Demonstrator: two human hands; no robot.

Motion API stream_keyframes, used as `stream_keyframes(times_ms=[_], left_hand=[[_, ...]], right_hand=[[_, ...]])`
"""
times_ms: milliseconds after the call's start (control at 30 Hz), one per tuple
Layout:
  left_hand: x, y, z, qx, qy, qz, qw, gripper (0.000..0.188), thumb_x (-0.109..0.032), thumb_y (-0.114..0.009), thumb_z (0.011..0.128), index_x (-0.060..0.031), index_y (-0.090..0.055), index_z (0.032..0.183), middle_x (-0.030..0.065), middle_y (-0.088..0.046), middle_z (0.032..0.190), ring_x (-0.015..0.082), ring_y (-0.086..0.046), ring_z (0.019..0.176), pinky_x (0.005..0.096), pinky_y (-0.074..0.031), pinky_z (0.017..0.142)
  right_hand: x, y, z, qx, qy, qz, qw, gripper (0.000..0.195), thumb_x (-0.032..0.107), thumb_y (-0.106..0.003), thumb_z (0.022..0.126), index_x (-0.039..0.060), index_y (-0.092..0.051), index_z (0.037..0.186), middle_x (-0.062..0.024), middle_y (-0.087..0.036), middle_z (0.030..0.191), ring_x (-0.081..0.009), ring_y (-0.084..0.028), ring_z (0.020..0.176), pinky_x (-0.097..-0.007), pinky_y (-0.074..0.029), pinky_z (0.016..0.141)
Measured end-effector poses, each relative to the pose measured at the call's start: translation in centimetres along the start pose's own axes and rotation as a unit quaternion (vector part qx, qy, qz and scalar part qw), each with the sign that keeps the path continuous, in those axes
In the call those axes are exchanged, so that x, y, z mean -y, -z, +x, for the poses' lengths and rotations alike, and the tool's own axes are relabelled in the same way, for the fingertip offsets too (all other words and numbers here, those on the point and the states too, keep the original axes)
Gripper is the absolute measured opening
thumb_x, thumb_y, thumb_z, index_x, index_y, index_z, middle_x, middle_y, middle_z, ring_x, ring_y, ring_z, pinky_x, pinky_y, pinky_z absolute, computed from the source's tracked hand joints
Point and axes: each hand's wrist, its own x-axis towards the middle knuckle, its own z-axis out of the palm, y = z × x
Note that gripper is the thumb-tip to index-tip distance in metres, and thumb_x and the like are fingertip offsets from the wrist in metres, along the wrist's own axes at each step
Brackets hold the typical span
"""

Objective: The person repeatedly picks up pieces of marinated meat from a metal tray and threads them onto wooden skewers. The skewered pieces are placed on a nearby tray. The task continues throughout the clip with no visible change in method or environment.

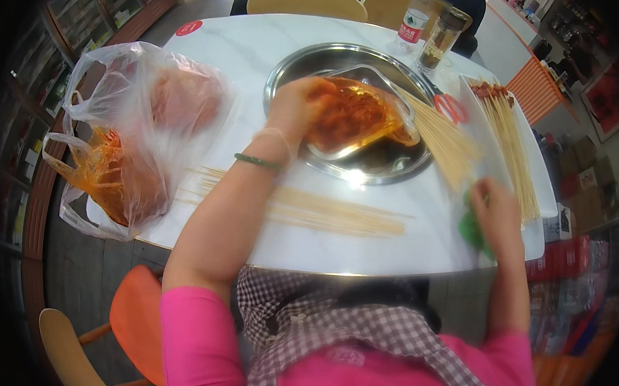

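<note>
My left hand [305, 98] is at the left side of a plastic bag of red marinated food [355, 110], which lies on a metal tray in a round steel basin [282, 78]. The hand is blurred, so its grip is unclear. Wooden skewers [443, 132] lean over the basin's right side. Below them, my right hand [494, 211] is beside a green crumpled item [471, 226]; whether it grips this is unclear. More loose skewers [335, 211] lie across the front of the white table [305, 252]. Skewers with red meat [491, 93] rest in a long white tray [539, 182] at the right.
Plastic bags of food [152, 128] stand at the left. Red-handled scissors [450, 108] lie right of the basin. A water bottle [414, 20] and a lidded drink container [438, 43] stand behind it. Chairs [306, 2] are across the table; an orange chair [139, 321] is at lower left.
</note>
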Motion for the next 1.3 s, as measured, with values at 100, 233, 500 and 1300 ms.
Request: stream_keyframes(times_ms=[100,233,500,1300], left_hand=[[0.7,0.4,0.1,0.008,-0.095,0.303,0.948,0.019,-0.006,-0.067,0.082,-0.0058,-0.072,0.101,0.0136,-0.069,0.099,0.0258,-0.066,0.088,0.0311,-0.052,0.081],[0.8,-0.4,0.1,0.026,-0.209,0.477,0.853,0.024,-0.016,-0.074,0.074,-0.0074,-0.073,0.096,0.0125,-0.067,0.102,0.0305,-0.061,0.101,0.0385,-0.051,0.087],[1.3,-1.1,0.4,0.020,-0.228,0.524,0.821,0.018,-0.015,-0.069,0.074,-0.0070,-0.071,0.090,0.0125,-0.065,0.093,0.0336,-0.060,0.095,0.0432,-0.050,0.082],[-0.1,-0.6,0.1,0.077,0.080,-0.191,0.975,0.018,-0.009,-0.060,0.093,-0.0018,-0.067,0.109,0.0060,-0.070,0.096,0.0107,-0.064,0.080,0.0232,-0.053,0.071]], right_hand=[[2.2,0.0,3.7,-0.021,0.021,0.069,0.997,0.017,0.017,-0.067,0.086,0.0011,-0.061,0.087,-0.0136,-0.064,0.078,-0.0308,-0.062,0.068,-0.0386,-0.047,0.062],[3.3,-1.7,9.3,-0.007,0.094,0.066,0.993,0.018,0.018,-0.066,0.087,0.0016,-0.062,0.090,-0.0146,-0.065,0.094,-0.0311,-0.063,0.082,-0.0396,-0.049,0.072],[4.4,-7.4,17.6,0.089,0.113,-0.089,0.986,0.026,0.023,-0.067,0.085,0.0017,-0.066,0.099,-0.0171,-0.065,0.106,-0.0334,-0.063,0.100,-0.0412,-0.050,0.086],[4.1,-8.7,19.2,0.083,0.056,-0.113,0.989,0.018,0.004,-0.055,0.079,-0.0065,-0.067,0.087,-0.0259,-0.067,0.093,-0.0389,-0.066,0.088,-0.0433,-0.053,0.079]])
